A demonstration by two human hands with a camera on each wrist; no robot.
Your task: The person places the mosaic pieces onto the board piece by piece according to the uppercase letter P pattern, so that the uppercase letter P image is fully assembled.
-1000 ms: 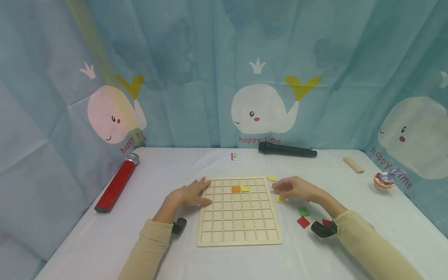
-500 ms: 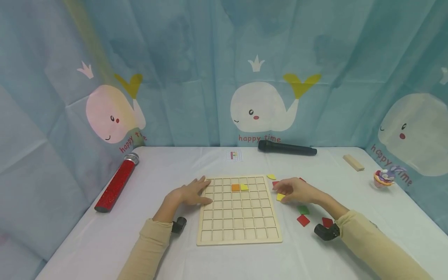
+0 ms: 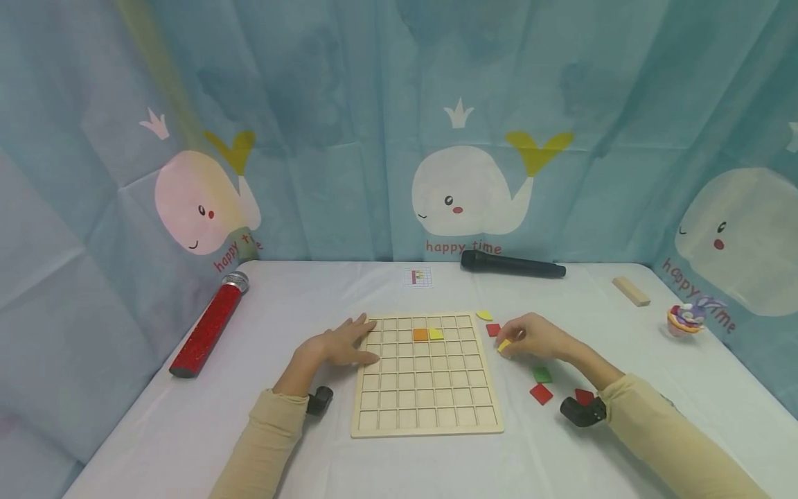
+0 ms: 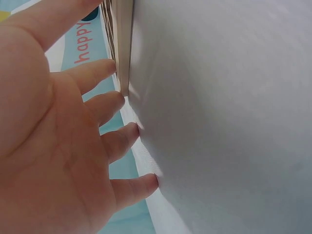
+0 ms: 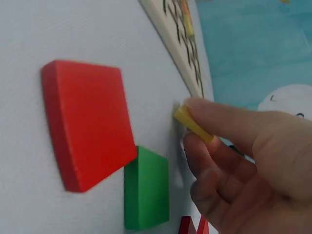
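A light wooden grid board (image 3: 430, 381) lies mid-table, with an orange tile (image 3: 420, 335) and a yellow tile (image 3: 436, 334) side by side in its upper cells. My left hand (image 3: 341, 344) rests at the board's left edge, fingers spread; in the left wrist view its fingertips (image 4: 146, 185) reach the tablecloth and the board's side. To the right of the board, my right hand (image 3: 530, 336) pinches a small yellow tile (image 5: 192, 124) between thumb and fingers, tilted on edge. A red tile (image 3: 493, 330) and a yellow rounded piece (image 3: 484, 315) lie just beyond that hand.
A green tile (image 3: 542, 375) and red tiles (image 3: 541, 394) lie nearer, by the right forearm. At the back are a small printed grid card (image 3: 418, 278) and a black microphone (image 3: 512, 265). A red microphone (image 3: 210, 324) lies left; a wooden block (image 3: 631, 291) and cupcake-like figurine (image 3: 686, 319) stand right.
My right hand has come down onto the yellow tile beside the board and now pinches it, tipped up from lying flat. My left hand has stayed in place.
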